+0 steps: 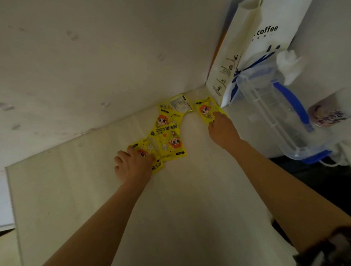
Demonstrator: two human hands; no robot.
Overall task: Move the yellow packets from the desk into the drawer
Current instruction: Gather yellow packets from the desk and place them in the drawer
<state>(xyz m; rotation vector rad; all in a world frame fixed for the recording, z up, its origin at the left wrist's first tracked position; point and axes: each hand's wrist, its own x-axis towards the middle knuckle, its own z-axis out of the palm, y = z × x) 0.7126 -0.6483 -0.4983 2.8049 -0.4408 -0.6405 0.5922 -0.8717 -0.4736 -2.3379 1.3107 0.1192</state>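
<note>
Several yellow packets with a red-haired cartoon figure lie on the pale desk [187,213] near the wall corner. My left hand [134,167] rests flat on the nearest packet [147,149], fingers spread over it. Two more packets [169,136] lie overlapped behind it, with a silver-faced packet [181,104] at the far end. My right hand [223,129] presses its fingertips on a separate packet [206,110] to the right. Neither packet is lifted. No drawer is in view.
A white paper coffee bag [255,45] stands against the right wall. In front of it is a clear plastic jug [276,117] with a blue handle. A pink patterned cup [326,117] sits further right. The desk's left edge [11,186] drops off.
</note>
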